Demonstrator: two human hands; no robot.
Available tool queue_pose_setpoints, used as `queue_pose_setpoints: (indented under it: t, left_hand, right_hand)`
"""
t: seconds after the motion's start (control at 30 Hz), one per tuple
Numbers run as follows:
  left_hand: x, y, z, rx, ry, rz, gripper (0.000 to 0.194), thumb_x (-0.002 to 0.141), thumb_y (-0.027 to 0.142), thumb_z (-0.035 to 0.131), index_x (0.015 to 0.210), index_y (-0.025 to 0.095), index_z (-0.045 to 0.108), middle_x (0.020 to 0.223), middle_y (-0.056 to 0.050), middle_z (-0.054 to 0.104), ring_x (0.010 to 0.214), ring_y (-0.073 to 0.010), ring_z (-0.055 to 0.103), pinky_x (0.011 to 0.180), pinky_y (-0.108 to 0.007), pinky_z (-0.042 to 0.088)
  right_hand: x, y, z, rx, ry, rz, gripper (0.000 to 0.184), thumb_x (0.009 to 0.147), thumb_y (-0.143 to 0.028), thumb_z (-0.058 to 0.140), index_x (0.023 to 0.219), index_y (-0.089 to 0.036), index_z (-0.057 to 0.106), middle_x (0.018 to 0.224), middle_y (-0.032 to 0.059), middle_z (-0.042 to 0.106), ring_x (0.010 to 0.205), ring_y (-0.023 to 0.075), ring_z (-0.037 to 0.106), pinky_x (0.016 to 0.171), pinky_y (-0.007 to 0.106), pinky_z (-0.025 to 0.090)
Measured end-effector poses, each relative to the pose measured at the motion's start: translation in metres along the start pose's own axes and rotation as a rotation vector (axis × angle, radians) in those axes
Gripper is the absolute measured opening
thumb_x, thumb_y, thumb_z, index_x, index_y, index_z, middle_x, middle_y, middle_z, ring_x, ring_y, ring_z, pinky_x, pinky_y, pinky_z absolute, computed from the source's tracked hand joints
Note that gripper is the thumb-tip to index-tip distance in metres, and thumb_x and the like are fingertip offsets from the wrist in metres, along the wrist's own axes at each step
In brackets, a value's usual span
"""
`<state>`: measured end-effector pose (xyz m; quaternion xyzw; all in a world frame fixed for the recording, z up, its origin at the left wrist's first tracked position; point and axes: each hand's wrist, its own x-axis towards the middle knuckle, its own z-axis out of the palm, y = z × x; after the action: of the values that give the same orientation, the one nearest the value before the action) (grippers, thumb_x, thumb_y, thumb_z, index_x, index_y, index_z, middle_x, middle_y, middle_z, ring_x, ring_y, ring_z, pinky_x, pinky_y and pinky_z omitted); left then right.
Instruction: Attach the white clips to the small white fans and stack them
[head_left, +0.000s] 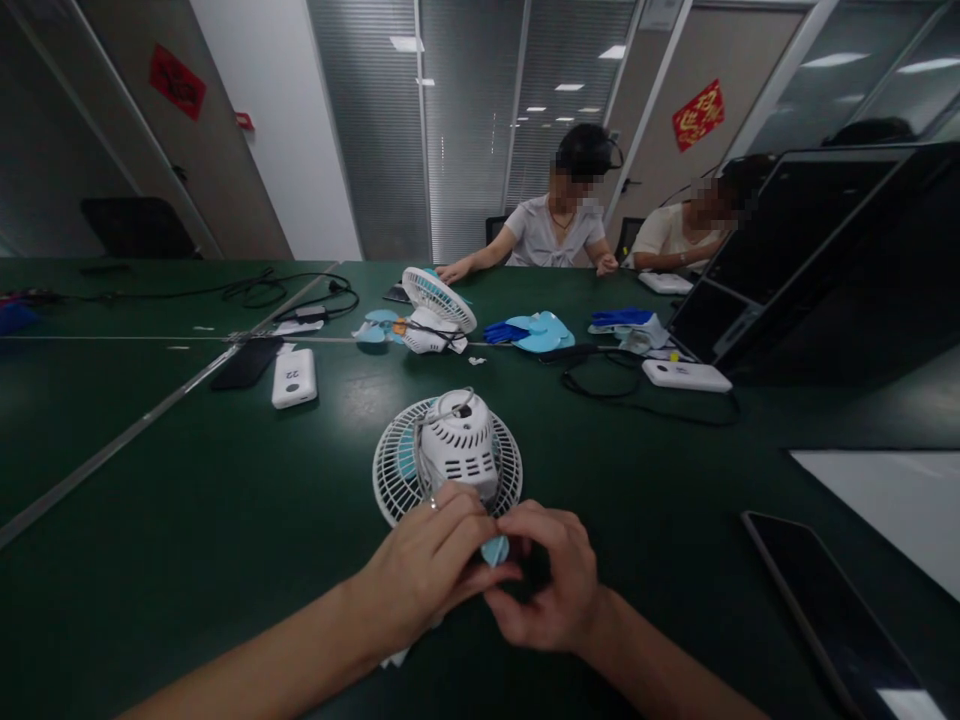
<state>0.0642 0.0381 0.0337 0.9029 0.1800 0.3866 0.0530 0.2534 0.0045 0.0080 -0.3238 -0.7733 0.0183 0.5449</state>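
On the near side of the green table (300, 560), toward the person, fan unit (459, 448) sits grille (385, 470) down, its vented housing up. Probably parked that way because the wide ring gives a steadier base than the rounded housing. Grey cord (420, 455) is looped round the housing, likely to keep it bundled. Small blue knob (495, 550) is held just off the grille's near rim; can't tell if it touches the fan. Both hands at it, presumably since the part is small and needs steadying from two sides.

Left hand (427, 550): comes in from the near left, back of hand up, fingers bent and bunched, thumb underneath. Fingertips and thumb look to be pinching the knob. Right hand (559, 575): comes in from the near right, fingers curled, index at the knob's top, thumb lower and apart from the index. Pinch on that side: can't tell. Both wrists low, forearms angled inward.

Black phone (832, 610) lies toward the near right corner. Second fan (435, 310) leans nearer the far edge, white power bank (295, 378) left of it.
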Motion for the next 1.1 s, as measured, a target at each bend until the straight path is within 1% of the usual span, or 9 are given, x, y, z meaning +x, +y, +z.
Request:
queue_pose_setpoints:
  t: [0.13,0.3,0.47,0.53,0.63,0.77,0.83,1.0,1.1]
  left_hand:
    - [-0.003,0.004,0.000,0.055,-0.007,0.017,0.018,0.107,0.023,0.049,0.112,0.014,0.063,0.097,-0.010,0.070,0.096,-0.0230,0.066,0.081,-0.035,0.064]
    - [-0.040,0.017,-0.020,0.236,0.093,-0.111,0.034,0.095,0.018,0.064,0.129,0.017,0.062,0.129,-0.016,0.065,0.125,-0.0293,0.060,0.102,-0.043,0.060]
    - [-0.098,0.022,-0.028,0.326,-0.166,-0.291,0.039,0.094,0.046,0.061,0.126,0.025,0.068,0.117,-0.012,0.075,0.097,-0.0305,0.072,0.073,-0.041,0.066]
    - [-0.108,0.023,-0.026,0.311,-0.217,-0.285,0.034,0.098,0.044,0.055,0.126,0.027,0.068,0.111,-0.009,0.077,0.090,-0.0282,0.074,0.070,-0.039,0.066]
    - [-0.102,0.030,-0.029,0.152,-0.185,-0.315,0.032,0.101,0.029,0.047,0.130,0.028,0.062,0.108,-0.007,0.079,0.088,-0.0240,0.077,0.075,-0.034,0.066]
    - [-0.083,0.038,-0.035,-0.153,-0.165,-0.633,0.030,0.098,0.022,0.047,0.126,0.031,0.050,0.100,-0.003,0.076,0.079,-0.0177,0.074,0.067,-0.024,0.063]
    - [-0.082,0.037,-0.032,-0.234,-0.126,-0.711,0.027,0.098,0.024,0.045,0.124,0.031,0.047,0.095,-0.003,0.074,0.072,-0.0162,0.072,0.062,-0.023,0.060]
    - [-0.088,0.034,-0.020,-0.327,-0.030,-0.697,0.050,0.096,0.034,0.051,0.143,0.029,0.037,0.098,-0.008,0.075,0.068,-0.0193,0.071,0.056,-0.025,0.058]
    - [-0.078,0.041,-0.023,-0.500,-0.094,-0.875,0.029,0.103,0.043,0.049,0.126,0.026,0.050,0.079,-0.002,0.070,0.057,-0.0135,0.060,0.051,-0.020,0.047]
  right_hand:
    - [0.000,-0.002,-0.001,0.041,-0.088,0.112,0.034,0.089,-0.020,0.066,0.120,-0.025,0.054,0.081,-0.0009,0.070,0.057,0.0158,0.065,0.055,0.028,0.055]
    - [-0.006,0.003,-0.002,0.122,0.010,0.207,0.029,0.093,-0.014,0.062,0.120,-0.025,0.059,0.090,0.0025,0.071,0.066,0.0166,0.068,0.060,0.028,0.055]
    - [-0.005,0.015,0.002,0.161,0.083,0.436,0.021,0.101,-0.018,0.057,0.119,-0.024,0.065,0.093,0.0027,0.066,0.076,0.0169,0.066,0.066,0.028,0.054]
    - [-0.004,0.015,0.005,0.221,0.059,0.509,0.016,0.103,-0.022,0.056,0.115,-0.023,0.067,0.096,0.0039,0.067,0.082,0.0180,0.067,0.070,0.029,0.055]
    - [-0.003,0.012,0.008,0.329,0.027,0.556,0.013,0.105,-0.026,0.056,0.110,-0.022,0.067,0.096,0.0041,0.067,0.083,0.0185,0.068,0.071,0.029,0.056]
    - [-0.005,0.006,0.008,0.343,0.007,0.515,0.011,0.104,-0.023,0.057,0.108,-0.022,0.066,0.096,0.0034,0.066,0.084,0.0183,0.067,0.072,0.030,0.054]
    - [-0.005,0.005,0.008,0.336,-0.008,0.494,0.010,0.103,-0.022,0.057,0.107,-0.023,0.066,0.095,0.0026,0.066,0.084,0.0180,0.067,0.072,0.030,0.053]
    - [-0.007,0.006,0.009,0.351,-0.015,0.494,0.010,0.104,-0.021,0.056,0.107,-0.024,0.065,0.096,0.0020,0.065,0.083,0.0178,0.067,0.072,0.030,0.053]
    - [-0.008,0.006,0.009,0.362,-0.020,0.514,0.010,0.104,-0.021,0.056,0.108,-0.024,0.065,0.097,0.0025,0.065,0.085,0.0184,0.067,0.073,0.030,0.054]
